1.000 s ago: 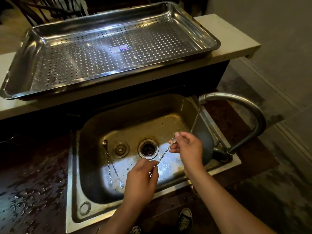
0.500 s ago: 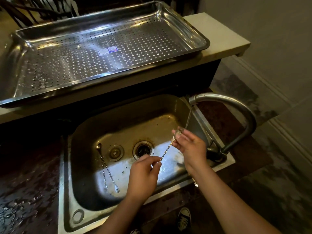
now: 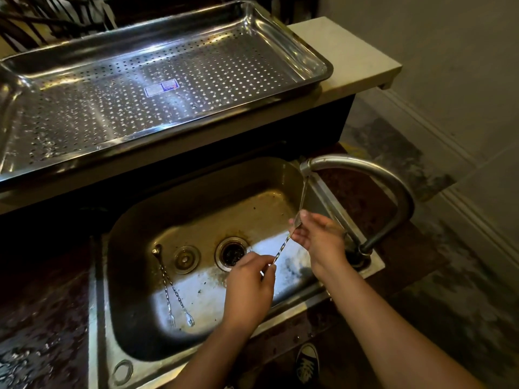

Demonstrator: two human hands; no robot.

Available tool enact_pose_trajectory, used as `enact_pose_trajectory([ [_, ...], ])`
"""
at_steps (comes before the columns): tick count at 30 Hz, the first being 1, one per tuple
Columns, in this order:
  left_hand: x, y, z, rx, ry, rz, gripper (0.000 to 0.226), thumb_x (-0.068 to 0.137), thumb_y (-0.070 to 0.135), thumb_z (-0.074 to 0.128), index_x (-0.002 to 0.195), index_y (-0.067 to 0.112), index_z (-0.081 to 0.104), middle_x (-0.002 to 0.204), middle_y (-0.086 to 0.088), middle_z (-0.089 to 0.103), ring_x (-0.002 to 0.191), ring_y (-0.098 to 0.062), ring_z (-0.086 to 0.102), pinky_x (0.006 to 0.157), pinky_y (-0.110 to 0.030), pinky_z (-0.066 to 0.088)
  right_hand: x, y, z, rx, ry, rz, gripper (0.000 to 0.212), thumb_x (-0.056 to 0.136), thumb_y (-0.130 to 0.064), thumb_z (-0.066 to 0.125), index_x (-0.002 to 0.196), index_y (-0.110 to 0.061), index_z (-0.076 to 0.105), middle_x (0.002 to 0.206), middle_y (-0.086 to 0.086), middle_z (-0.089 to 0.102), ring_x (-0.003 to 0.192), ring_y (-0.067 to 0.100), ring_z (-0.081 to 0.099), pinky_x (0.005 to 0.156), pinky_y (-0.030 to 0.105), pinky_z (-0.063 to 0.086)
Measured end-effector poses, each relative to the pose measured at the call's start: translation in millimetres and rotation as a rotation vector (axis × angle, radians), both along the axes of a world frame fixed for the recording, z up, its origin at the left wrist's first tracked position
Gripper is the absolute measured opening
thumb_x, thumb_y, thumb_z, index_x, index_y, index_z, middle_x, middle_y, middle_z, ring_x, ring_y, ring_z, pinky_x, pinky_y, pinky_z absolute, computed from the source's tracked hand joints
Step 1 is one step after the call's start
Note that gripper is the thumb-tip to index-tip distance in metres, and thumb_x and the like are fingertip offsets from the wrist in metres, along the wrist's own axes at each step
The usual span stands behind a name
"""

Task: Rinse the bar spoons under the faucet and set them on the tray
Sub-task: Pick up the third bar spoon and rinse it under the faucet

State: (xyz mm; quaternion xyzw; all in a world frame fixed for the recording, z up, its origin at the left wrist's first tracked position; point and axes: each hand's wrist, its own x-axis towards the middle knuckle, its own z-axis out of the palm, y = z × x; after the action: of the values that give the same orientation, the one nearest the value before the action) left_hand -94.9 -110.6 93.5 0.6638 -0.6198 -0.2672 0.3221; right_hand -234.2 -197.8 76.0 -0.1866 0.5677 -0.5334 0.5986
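Left hand (image 3: 248,287) pinching the lower end of a twisted steel bar spoon (image 3: 280,249), right hand (image 3: 318,238) gripping its bowl under the curved grey faucet (image 3: 362,175), two more twisted spoons (image 3: 174,287) lying in the steel sink (image 3: 134,276), perforated steel tray (image 3: 157,88) sitting on the bench behind.

- A bar or kitchen wash-up station: a stained stainless-steel sink basin (image 3: 140,276) is sunk into a wet, dark speckled counter (image 3: 42,318).
- A curved grey metal faucet (image 3: 393,186) runs water just above the grip.
- Beyond the grip, a large perforated steel draining tray (image 3: 295,40) sits on a pale raised ledge (image 3: 351,60).
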Motion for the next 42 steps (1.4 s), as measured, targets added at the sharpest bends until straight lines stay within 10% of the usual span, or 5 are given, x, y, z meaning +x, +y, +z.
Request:
enact_pose_trajectory([
  [42,15.2,-22.1,-28.9,0.03,0.102,0.036,0.012,0.087,0.015,0.066,0.093,0.022,0.074,0.084,0.009,0.065,0.079,-0.003,0.058,0.069,-0.02,0.044,12.5,-12.4,-1.2,-0.017,0.097,0.099,0.01,0.097,-0.021,0.061,0.099,-0.012,0.063,0.076,0.008,0.077,0.061,0.021,0.071,0.04,0.021,0.044],
])
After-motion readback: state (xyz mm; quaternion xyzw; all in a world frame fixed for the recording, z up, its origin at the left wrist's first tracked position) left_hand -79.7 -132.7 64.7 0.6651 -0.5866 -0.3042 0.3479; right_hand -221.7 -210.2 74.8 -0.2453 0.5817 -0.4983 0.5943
